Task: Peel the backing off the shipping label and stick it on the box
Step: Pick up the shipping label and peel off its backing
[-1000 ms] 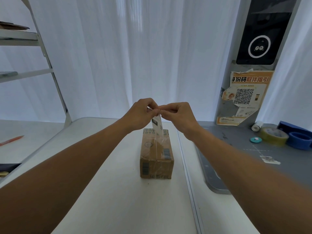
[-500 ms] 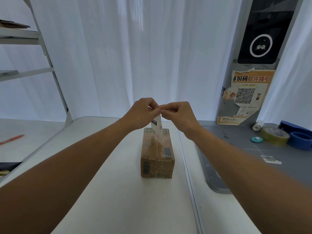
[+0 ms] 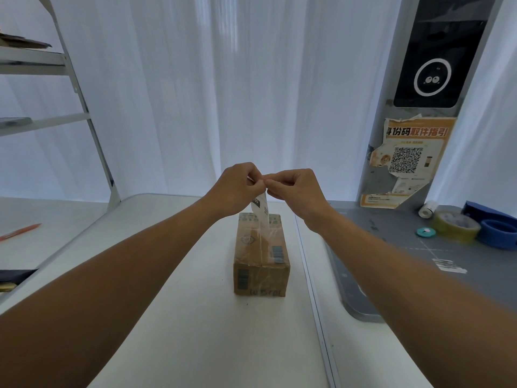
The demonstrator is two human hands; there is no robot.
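Observation:
A small brown cardboard box point(image 3: 260, 253), taped over and printed with barcodes, stands on the white table point(image 3: 195, 317) in front of me. Above its far end I hold the white shipping label point(image 3: 261, 210), which hangs down edge-on with dark print showing. My left hand point(image 3: 237, 187) and my right hand point(image 3: 293, 189) meet fingertip to fingertip, both pinching the label's top edge. Whether label and backing have separated is hidden by my fingers.
A grey mat point(image 3: 419, 247) on the right carries a clear tape roll point(image 3: 454, 226), a blue tape roll point(image 3: 499, 233), a small white roll point(image 3: 428, 209) and a teal disc point(image 3: 425, 232). A kiosk post with a QR poster point(image 3: 405, 161) stands behind. Metal shelving point(image 3: 84, 107) and a red pen point(image 3: 21, 231) are left.
Both hands have stayed pinched together at the label's top edge. The label hangs a little more tilted; the view has shifted slightly.

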